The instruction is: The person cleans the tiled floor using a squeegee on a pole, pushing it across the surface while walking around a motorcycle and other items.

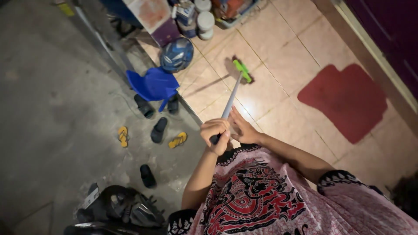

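A broom with a long grey handle point(230, 98) and a green head point(242, 70) rests head-down on the beige tiled floor point(278, 43). My left hand point(215, 132) is closed around the top end of the handle. Just to its right, my right hand point(244, 128) has its fingers spread and lies against the handle without gripping it. Both arms come out of a pink, red and black patterned garment point(261, 196) at the bottom.
A dark red mat point(348, 98) lies on the tiles by a purple door point(392, 30). A blue plastic chair point(154, 85), a helmet point(176, 54) and tins point(204, 19) stand at the tile edge. Several sandals point(159, 129) and a motorbike point(117, 209) are on the lower concrete.
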